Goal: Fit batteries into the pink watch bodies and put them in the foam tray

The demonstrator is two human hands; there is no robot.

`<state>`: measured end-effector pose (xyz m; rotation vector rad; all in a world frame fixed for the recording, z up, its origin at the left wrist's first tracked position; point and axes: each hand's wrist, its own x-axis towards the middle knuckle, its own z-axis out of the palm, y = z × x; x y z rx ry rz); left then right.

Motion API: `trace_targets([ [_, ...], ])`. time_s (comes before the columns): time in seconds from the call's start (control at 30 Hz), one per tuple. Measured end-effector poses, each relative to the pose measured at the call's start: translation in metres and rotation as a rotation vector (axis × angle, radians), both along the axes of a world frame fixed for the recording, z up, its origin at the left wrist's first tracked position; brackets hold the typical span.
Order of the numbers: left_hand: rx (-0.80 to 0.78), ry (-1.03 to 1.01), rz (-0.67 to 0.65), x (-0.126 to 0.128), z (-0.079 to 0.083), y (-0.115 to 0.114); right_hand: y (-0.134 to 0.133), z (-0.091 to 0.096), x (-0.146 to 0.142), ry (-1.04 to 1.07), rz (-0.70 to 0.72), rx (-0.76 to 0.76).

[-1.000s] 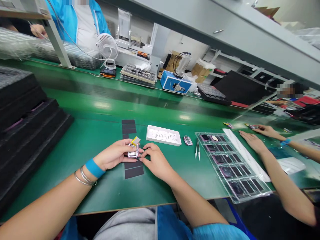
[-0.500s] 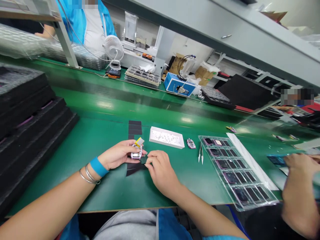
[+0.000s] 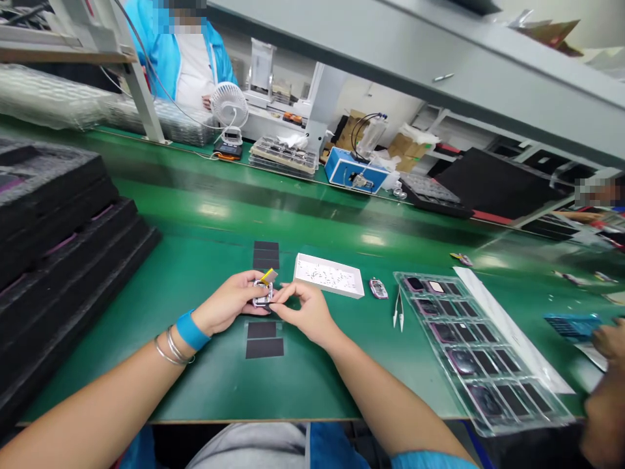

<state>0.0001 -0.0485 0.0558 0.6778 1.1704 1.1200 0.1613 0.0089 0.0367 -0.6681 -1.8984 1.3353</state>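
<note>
Fingers of the left hand (image 3: 229, 303) curl around a small silver device (image 3: 262, 294) above the green bench (image 3: 195, 273), while right hand (image 3: 305, 311) fingertips pinch at its edge beside the white tray (image 3: 329, 275).

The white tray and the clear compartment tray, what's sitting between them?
In the head view, a small pink device and white tweezers lie between the white tray and the clear compartment tray.

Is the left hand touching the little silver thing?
Touching. The head view shows the left hand with its fingers wrapped around the little silver thing.
</note>
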Motion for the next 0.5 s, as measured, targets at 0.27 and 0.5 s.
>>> trace_targets([
  [0.27,-0.024,0.049,-0.033,0.004,-0.0011,-0.0001,-0.0005,0.0019,0.0043,-0.071,-0.046,0.082],
  [0.5,-0.019,0.06,-0.055,0.0048,-0.0027,-0.0007,-0.0025,-0.0004,0.0028,-0.103,0.001,0.176],
])
